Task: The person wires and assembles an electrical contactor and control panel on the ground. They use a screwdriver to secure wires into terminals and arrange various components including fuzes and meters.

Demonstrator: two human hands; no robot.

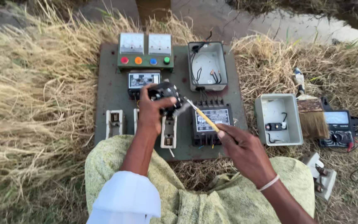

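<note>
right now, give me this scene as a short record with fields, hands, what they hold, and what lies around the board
setting: green panel board on dry grass, water behind
left hand: grips a black component above the board
right hand: holds a small yellow-handled brush, bristles at the component
on board: two meters, open grey box
right of board: box lid, wide paintbrush, multimeter

Black electrical component (pixel 165 96), raised above green panel, slim yellow-handled brush (pixel 204 117) angled, bristles seemingly touching its right side
</note>
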